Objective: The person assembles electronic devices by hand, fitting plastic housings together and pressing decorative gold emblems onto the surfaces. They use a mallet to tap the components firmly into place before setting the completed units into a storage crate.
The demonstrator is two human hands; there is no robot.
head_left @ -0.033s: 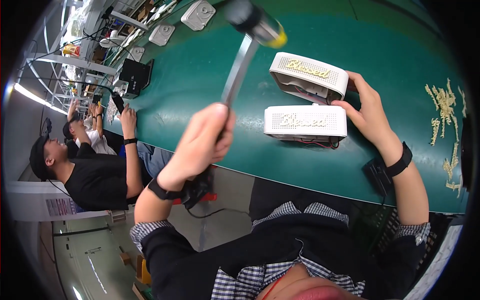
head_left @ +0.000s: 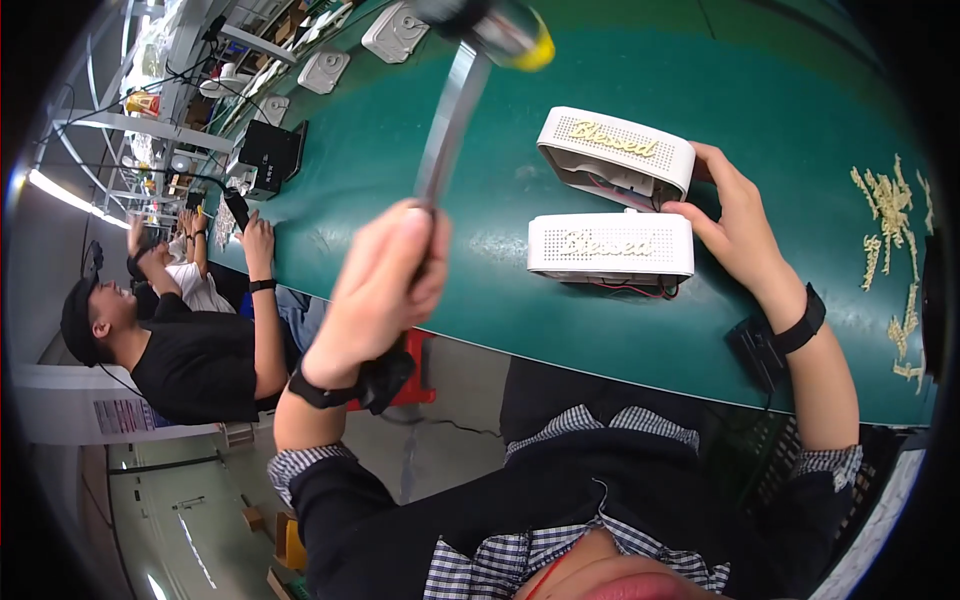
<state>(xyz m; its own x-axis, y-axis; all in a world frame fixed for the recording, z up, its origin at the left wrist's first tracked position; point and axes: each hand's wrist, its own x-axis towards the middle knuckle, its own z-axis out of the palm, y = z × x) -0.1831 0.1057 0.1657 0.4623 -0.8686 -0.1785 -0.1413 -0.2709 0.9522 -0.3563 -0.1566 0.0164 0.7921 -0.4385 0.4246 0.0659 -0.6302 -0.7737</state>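
Note:
My left hand (head_left: 385, 280) is closed around the grip of a two-faced mallet (head_left: 450, 135), raised over the bench. The mallet has a metal shaft, one black face and one yellow face. My right hand (head_left: 735, 220) grips the right end of the far white perforated housing (head_left: 560, 135), fingers behind it and thumb in front. That housing stands tilted, with cream script lettering (head_left: 615, 140) on its face and wires inside. Just nearer lies a similar white housing (head_left: 545, 245), with lettering (head_left: 610, 245) in cream and red and black wires along its lower edge. My right thumb is close to its corner.
Loose cream pieces (head_left: 885, 210) lie at the right of the green bench (head_left: 800, 120). A small black box (head_left: 757, 355) sits by the near edge. White casings (head_left: 395, 32) and a black box (head_left: 265, 158) stand farther left. A co-worker (head_left: 190, 350) sits at the left.
My left hand and the mallet have shifted left, and the mallet head is a little higher in view. My right hand and the two housings have hardly moved.

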